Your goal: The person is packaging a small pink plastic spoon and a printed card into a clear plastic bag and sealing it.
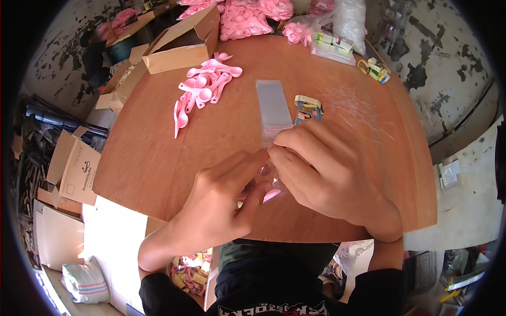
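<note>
Near the six o'clock edge of the round wooden table [158, 158] my two hands meet over a narrow clear plastic sleeve [273, 109]; my left hand [221, 203] comes in from seven o'clock, its fingers curled and its thumb and forefinger pressed together on a pink spoon [270, 195], of which only a small part shows between my hands; my right hand [324, 174] comes in from five o'clock, knuckles up, its fingertips pinching the near end of the sleeve; whether the spoon's tip is already inside the sleeve's mouth I cannot tell, since my fingers cover that spot; the sleeve itself lies flat on the wood and runs away from my hands toward twelve o'clock.

Just beside the sleeve, at its three o'clock side, lie small printed cards [308, 109], touching or nearly touching its edge; at about ten o'clock from my hands, well apart from them, sits a loose heap of pink spoons [203, 87]; beyond that heap, at eleven o'clock, an open cardboard box [182, 45] rests on the table's far rim; at twelve o'clock bags of pink spoons [245, 18] are piled up; at one o'clock lies a clear bag of small packets [332, 45]; at about two o'clock from my hands a scatter of clear sleeves [350, 102] glints on the wood.
</note>
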`<control>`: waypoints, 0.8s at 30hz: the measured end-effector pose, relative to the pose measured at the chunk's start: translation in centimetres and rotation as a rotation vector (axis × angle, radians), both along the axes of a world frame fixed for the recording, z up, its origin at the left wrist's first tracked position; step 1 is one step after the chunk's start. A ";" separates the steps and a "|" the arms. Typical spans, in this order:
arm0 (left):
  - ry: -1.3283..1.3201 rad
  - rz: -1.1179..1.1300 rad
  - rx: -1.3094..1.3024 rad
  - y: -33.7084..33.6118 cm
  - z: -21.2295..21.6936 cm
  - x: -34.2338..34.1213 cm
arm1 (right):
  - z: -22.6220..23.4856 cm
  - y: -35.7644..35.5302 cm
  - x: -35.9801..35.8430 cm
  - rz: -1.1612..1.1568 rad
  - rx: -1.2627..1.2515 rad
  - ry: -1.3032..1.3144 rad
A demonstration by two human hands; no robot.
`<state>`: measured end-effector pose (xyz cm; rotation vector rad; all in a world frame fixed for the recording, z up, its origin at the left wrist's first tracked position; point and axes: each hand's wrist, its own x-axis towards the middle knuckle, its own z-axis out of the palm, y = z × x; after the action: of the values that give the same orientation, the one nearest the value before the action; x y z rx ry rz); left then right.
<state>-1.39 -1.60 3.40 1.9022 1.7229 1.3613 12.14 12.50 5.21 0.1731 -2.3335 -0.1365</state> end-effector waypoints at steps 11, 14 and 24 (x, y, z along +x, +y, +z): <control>-0.057 -0.008 0.071 -0.6 -0.5 -1.1 | 0.7 3.2 0.1 0.297 -0.986 -0.023; -0.367 0.076 0.368 -0.8 -1.1 -1.2 | 2.6 7.0 1.5 0.490 -1.385 0.113; -0.434 0.061 0.343 1.5 -1.6 -1.6 | -9.3 22.4 5.6 -0.807 -0.557 0.145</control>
<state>-2.95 -0.12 1.76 1.5460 1.4110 2.0218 17.71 34.95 -4.08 -1.0182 -2.0729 0.1081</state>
